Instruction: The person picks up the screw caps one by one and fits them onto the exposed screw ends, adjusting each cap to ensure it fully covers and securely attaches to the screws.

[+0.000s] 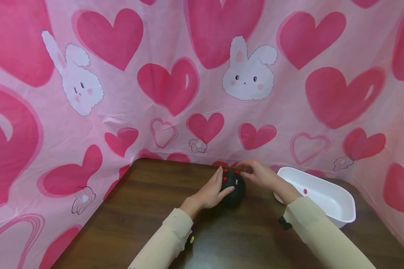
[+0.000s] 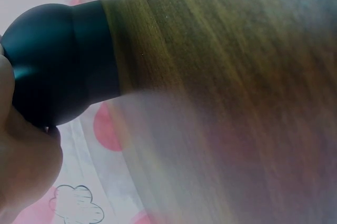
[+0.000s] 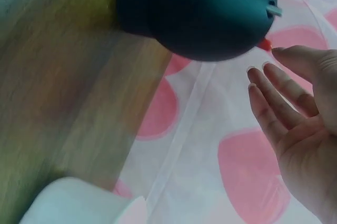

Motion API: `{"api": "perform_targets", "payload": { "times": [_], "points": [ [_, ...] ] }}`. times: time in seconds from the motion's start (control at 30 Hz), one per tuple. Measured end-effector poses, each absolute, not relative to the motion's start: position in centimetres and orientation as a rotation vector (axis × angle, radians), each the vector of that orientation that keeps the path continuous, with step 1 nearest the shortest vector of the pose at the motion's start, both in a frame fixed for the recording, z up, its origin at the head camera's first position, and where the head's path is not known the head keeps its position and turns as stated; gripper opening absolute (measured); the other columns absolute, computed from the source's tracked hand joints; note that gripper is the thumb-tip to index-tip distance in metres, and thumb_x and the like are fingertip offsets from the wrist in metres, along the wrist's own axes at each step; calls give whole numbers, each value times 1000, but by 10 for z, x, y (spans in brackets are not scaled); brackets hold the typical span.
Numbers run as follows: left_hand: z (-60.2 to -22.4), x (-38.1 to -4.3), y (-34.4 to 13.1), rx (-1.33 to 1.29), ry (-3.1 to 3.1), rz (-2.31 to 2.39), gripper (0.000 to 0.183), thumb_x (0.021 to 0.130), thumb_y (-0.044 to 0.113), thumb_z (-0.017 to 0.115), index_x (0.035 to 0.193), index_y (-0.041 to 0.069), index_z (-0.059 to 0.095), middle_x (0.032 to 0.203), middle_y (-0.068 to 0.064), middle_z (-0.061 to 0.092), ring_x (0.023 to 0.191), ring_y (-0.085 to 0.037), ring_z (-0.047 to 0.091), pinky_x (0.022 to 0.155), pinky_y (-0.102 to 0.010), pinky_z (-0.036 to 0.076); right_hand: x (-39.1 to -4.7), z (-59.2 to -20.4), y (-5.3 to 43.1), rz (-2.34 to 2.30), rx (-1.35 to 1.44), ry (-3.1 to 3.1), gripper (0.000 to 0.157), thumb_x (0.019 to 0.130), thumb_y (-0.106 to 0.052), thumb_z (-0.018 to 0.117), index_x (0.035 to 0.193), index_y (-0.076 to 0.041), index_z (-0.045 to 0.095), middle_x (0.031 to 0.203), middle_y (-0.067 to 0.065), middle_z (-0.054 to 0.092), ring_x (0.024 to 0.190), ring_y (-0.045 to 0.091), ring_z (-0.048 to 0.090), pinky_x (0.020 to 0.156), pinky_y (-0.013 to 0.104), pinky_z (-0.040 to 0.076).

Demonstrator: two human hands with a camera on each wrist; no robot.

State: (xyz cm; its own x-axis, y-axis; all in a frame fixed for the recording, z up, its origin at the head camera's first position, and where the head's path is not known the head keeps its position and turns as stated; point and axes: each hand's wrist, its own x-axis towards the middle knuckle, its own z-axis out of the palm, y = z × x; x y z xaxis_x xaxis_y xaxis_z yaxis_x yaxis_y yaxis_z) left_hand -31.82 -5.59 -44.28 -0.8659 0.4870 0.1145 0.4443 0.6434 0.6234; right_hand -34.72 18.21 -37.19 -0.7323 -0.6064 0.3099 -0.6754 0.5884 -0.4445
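Note:
A black, rounded dome-like object on a narrower base stands on the table, with small red pegs and one pale peg sticking out of its top. My left hand grips its left side, the thumb lying across the front; in the left wrist view the fingers wrap the dome's end. At the far right side of the top, my right hand pinches a red peg with thumb and a largely hidden index finger. The other fingers of that hand hang apart from the dome.
A white oblong tub stands at the table's right, with a small red piece inside. Behind the brown wooden table hangs a pink cloth with hearts and rabbits.

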Motion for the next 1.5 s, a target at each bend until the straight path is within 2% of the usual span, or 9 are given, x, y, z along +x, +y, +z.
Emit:
{"api": "perform_targets", "payload": {
  "times": [0.17,0.37,0.53,0.63,0.77,0.9,1.07,1.27,1.5],
  "points": [
    [-441,-319,-56,781,2782,1046,97,102,60,50,164,7,-2,173,-11,2,158,-27,11,125,-46,19,-345,-363,197,791,1045,-2719,25,92,-5,74,117,-4,73,107,12,75,96,29,72,87,50,60],
    [-441,-321,-56,798,2791,1027,98,101,60,50,164,7,-2,173,-10,1,158,-25,8,125,-44,18,-344,-353,227,687,979,-2750,21,91,-4,74,111,-5,74,103,10,74,88,22,70,80,43,62],
    [-441,-320,-57,785,2788,1028,98,101,61,50,164,7,-2,173,-9,2,158,-25,9,125,-45,19,-346,-354,259,627,1024,-2743,14,89,-3,75,103,-5,74,96,6,73,85,20,68,79,46,61],
    [-442,-320,-58,779,2787,1029,98,101,61,49,164,7,-2,173,-9,2,158,-25,9,125,-46,19,-345,-357,277,618,979,-2800,15,88,-3,76,103,-4,72,96,6,72,88,24,69,80,49,60],
    [-442,-321,-58,767,2798,1036,98,101,60,50,164,6,-1,173,-8,3,158,-25,10,125,-46,20,-346,-362,299,600,890,-2876,19,88,-3,75,105,3,70,98,14,72,89,31,69,79,52,59],
    [-444,-321,-58,766,2792,1023,98,101,61,49,164,6,-2,173,-8,2,158,-24,10,125,-45,20,-349,-372,320,572,878,-2900,18,84,1,75,100,9,70,93,16,72,87,35,69,78,53,59],
    [-443,-321,-56,784,2795,1035,98,101,61,49,164,6,-1,173,-9,3,158,-26,10,125,-46,21,-354,-381,342,548,841,-2953,16,81,7,75,96,10,71,90,15,72,88,38,68,82,57,57],
    [-442,-319,-54,783,2788,1030,97,101,61,49,164,6,-1,173,-9,3,158,-26,10,125,-46,20,-354,-389,358,537,785,-3063,17,79,11,73,96,10,71,90,15,72,84,32,68,83,58,56],
    [-442,-319,-53,785,2795,1017,97,102,60,49,164,4,0,173,-10,3,158,-26,11,125,-45,19,-351,-392,364,512,724,-3117,20,77,12,73,97,11,71,93,19,72,91,40,67,87,62,53]
  ]
}}
